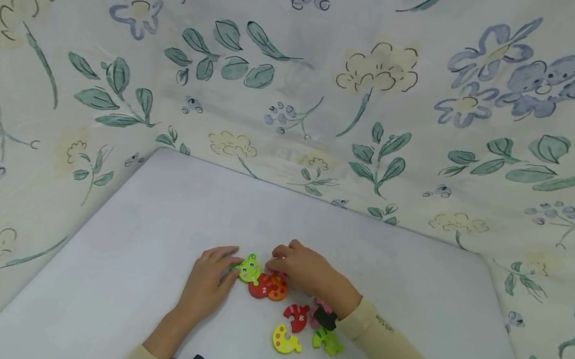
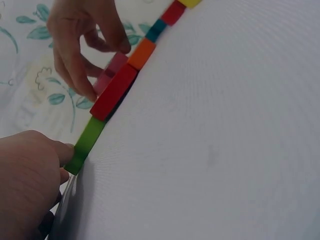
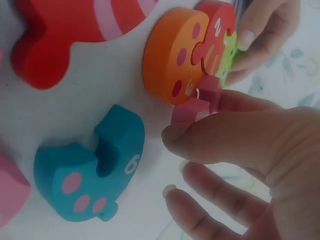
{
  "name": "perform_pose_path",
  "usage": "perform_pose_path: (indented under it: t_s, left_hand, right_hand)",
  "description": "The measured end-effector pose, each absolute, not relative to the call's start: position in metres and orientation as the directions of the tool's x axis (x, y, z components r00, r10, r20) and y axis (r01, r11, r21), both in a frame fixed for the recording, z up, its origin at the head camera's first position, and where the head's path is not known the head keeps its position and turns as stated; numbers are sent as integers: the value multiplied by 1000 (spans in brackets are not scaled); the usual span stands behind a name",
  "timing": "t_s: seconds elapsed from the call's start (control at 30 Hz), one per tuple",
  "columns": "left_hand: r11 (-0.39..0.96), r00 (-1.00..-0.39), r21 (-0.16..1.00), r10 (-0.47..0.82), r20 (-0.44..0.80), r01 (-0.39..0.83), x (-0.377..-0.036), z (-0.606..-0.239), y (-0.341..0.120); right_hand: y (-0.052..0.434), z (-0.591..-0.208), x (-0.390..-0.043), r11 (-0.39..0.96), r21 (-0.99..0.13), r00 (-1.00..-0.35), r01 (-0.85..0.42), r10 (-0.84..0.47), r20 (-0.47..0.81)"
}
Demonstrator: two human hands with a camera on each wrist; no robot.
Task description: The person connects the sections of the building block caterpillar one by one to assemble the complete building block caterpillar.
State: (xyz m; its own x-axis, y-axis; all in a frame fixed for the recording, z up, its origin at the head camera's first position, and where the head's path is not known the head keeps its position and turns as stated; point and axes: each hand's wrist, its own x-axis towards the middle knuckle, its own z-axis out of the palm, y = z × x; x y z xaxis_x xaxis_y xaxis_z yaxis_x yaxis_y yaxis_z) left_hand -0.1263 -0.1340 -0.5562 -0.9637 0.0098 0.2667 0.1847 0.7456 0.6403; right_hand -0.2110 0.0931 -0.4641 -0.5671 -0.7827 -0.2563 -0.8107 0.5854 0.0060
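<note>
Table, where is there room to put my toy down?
Bare table lies left of the left hand, behind both hands, and right of the right hand's sleeve. It is crowded around the puzzle pieces between the hands.

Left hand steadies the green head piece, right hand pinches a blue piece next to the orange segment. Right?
Not quite. The piece the right hand pinches is pink, not blue; the right wrist view shows it beside the orange segment. The blue piece lies untouched on the table. The left hand does steady the green head piece.
</note>
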Motion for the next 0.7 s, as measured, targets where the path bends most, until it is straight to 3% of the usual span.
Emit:
perform_pose_path:
  t_s: [0.13, 0.43, 0.7]
  left_hand:
    - [744, -966, 643, 10, 259, 180, -126, -555, -133]
    - [761, -959, 620, 13, 285, 194, -126, -554, -134]
    - [760, -962, 622, 19, 271, 190, -127, -558, -133]
  right_hand:
    - [93, -465, -207, 580, 57, -572, -813, -776, -265]
    - [95, -474, -204, 624, 31, -608, -781, -747, -269]
    - [106, -475, -199, 735, -148, -703, -662, -677, -217]
